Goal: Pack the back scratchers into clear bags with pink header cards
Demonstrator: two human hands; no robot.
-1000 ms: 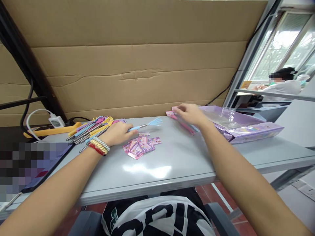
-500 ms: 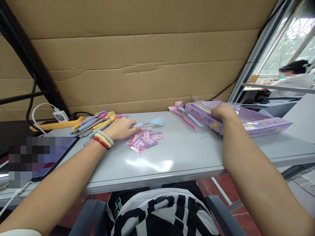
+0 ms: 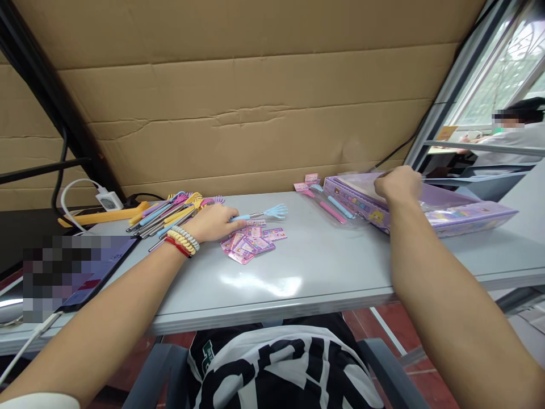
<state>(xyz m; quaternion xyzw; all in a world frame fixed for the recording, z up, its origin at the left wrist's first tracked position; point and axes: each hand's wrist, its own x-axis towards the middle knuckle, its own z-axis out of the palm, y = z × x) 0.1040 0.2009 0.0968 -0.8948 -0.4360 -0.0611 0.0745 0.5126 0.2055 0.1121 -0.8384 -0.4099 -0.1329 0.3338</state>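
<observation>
My left hand (image 3: pixel 216 222) is closed around the handle of a light blue back scratcher (image 3: pixel 276 212), whose claw head points right. Under and beside it lies a loose pile of pink and purple printed cards (image 3: pixel 247 244). Behind my left wrist, several colourful back scratchers with metal rods (image 3: pixel 164 218) are heaped together. My right hand (image 3: pixel 399 184) is curled at the purple box (image 3: pixel 472 218), over clear plastic; its fingertips are hidden, so what it grips cannot be made out. Left of the box, a pink back scratcher (image 3: pixel 326 206) and a blue one (image 3: pixel 340 207) lie in clear wrapping with pink cards.
A tablet (image 3: pixel 100 270) with a white cable rests at the desk's left end, near a white charger plug (image 3: pixel 109 200) and a yellow bar (image 3: pixel 106 216). Cardboard (image 3: pixel 264 136) walls the back of the grey desk (image 3: pixel 332 267). Another person (image 3: pixel 517 136) sits beyond at the right.
The whole view has shifted slightly. My right hand is a little higher and further right over the box, its fingers more curled. My left hand keeps its hold on the blue back scratcher.
</observation>
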